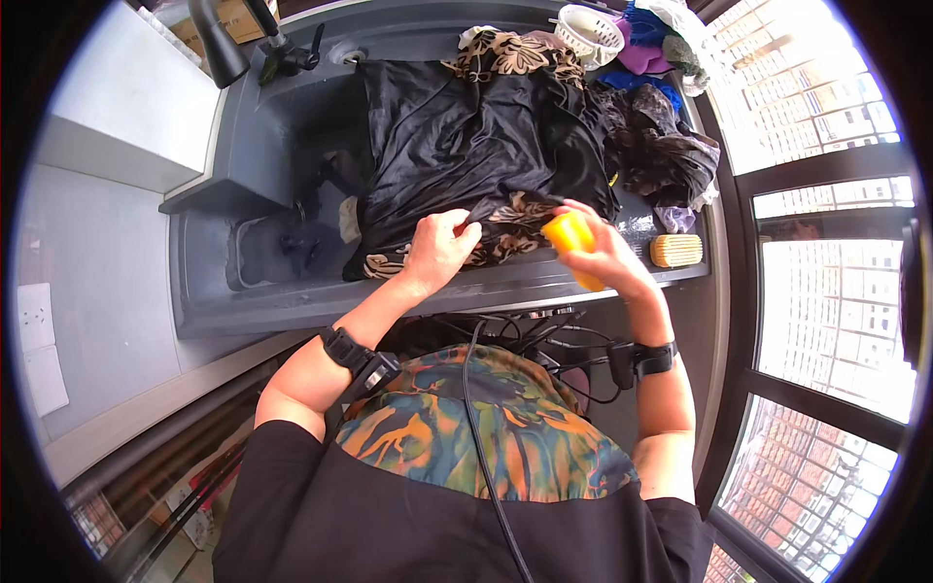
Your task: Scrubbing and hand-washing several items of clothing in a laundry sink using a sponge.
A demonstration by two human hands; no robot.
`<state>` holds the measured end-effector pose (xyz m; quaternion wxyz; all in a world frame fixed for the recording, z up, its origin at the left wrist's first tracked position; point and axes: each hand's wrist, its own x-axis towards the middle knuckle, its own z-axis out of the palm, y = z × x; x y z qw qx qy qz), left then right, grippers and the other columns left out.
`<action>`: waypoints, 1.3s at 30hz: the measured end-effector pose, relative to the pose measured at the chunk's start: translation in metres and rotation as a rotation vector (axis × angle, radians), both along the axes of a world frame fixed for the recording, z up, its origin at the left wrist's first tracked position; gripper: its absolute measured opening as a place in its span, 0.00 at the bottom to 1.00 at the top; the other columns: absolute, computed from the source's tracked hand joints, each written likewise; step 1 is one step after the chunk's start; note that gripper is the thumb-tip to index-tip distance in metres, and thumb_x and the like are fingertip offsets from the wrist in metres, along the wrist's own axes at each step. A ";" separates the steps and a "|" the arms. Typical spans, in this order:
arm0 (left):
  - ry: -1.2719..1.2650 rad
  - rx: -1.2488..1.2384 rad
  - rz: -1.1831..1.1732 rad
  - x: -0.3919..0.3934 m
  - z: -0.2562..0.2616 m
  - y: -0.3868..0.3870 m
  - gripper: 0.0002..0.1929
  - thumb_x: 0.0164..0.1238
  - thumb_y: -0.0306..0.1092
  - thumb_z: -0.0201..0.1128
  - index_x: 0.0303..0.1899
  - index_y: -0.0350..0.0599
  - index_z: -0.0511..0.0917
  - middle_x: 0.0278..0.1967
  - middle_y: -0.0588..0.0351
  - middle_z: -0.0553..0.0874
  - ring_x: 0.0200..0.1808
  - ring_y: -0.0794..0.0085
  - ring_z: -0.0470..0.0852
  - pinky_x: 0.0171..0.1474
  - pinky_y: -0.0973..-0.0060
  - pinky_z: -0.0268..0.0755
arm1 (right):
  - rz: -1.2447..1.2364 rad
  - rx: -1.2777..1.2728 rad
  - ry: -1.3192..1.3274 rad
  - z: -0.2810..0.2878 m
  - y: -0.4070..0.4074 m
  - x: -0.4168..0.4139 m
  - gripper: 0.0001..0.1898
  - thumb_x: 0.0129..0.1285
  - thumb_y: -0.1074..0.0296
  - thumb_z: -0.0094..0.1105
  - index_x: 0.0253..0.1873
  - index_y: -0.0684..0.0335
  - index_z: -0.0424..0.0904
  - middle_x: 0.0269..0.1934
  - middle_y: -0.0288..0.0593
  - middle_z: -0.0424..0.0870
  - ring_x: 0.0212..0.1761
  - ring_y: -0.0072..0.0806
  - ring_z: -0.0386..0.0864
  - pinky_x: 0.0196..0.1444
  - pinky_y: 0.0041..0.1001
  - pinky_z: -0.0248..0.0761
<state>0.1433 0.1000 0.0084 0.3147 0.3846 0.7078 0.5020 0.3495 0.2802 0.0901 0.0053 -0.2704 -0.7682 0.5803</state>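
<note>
A black satin-like garment (474,138) with floral-patterned parts lies spread over the ribbed board of a dark grey laundry sink (291,306). My left hand (441,248) pinches a fold of its black cloth near the front edge. In my right hand (601,251) is a yellow block (568,232), perhaps laundry soap; the fingertips touch or lie close to the patterned cloth. How far those fingers also hold the cloth cannot be told.
Left of the garment is the basin, with dark cloth (302,244) in it. A scrubbing brush (676,250) lies at the right, below crumpled dark clothes (667,157). A white plastic basket (589,35) stands behind, and a black faucet (288,55) rises at the back left.
</note>
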 end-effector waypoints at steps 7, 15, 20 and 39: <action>-0.345 -0.229 -0.078 0.008 -0.017 0.001 0.22 0.77 0.45 0.56 0.31 0.34 0.84 0.24 0.52 0.88 0.18 0.81 0.80 0.20 0.79 0.70 | -0.270 0.849 0.146 -0.034 0.003 -0.025 0.31 0.56 0.65 0.74 0.65 0.55 0.73 0.65 0.52 0.72 0.62 0.53 0.74 0.64 0.43 0.70; 0.303 -0.277 -0.067 -0.017 0.004 -0.009 0.19 0.69 0.49 0.63 0.31 0.40 0.84 0.21 0.49 0.84 0.26 0.63 0.85 0.34 0.67 0.74 | 0.036 1.325 -0.007 -0.087 0.008 -0.089 0.18 0.60 0.58 0.68 0.56 0.40 0.79 0.68 0.40 0.70 0.57 0.45 0.76 0.49 0.47 0.71; 0.501 0.075 0.077 -0.098 0.014 0.048 0.17 0.67 0.46 0.70 0.40 0.38 0.85 0.32 0.50 0.85 0.34 0.66 0.84 0.40 0.69 0.76 | -0.056 0.957 -0.069 -0.084 0.040 -0.100 0.20 0.63 0.55 0.67 0.59 0.45 0.77 0.66 0.42 0.72 0.57 0.53 0.76 0.55 0.50 0.71; 0.765 -0.578 0.335 -0.162 0.033 0.301 0.26 0.57 0.52 0.72 0.53 0.45 0.86 0.53 0.45 0.88 0.56 0.51 0.85 0.60 0.62 0.77 | 0.123 1.150 0.135 -0.091 0.031 -0.094 0.20 0.61 0.56 0.68 0.57 0.48 0.78 0.65 0.37 0.72 0.56 0.44 0.71 0.56 0.45 0.69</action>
